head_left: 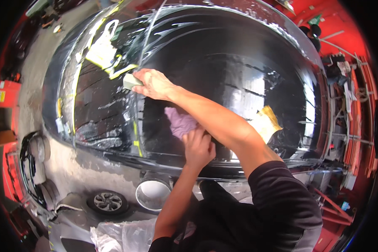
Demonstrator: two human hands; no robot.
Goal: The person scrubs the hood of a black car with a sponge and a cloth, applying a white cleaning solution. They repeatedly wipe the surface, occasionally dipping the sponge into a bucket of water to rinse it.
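Observation:
A glossy black car panel, smeared with whitish wet streaks, curves out before me. My right arm reaches across to the left, and my right hand grips a small grey-green block-like pad against the surface, beside a seam. Nearer to me, my left hand is closed on a crumpled purple cloth lying on the panel. Just beyond the pad are a white plastic bag and loose strips of yellow tape. A yellowish-white sheet rests to the right of my right forearm.
Yellow masking tape runs along the left section. Below the car's near edge stand a white bucket and a wheel, with clear plastic sheeting close by. Racks holding long red parts line the right side.

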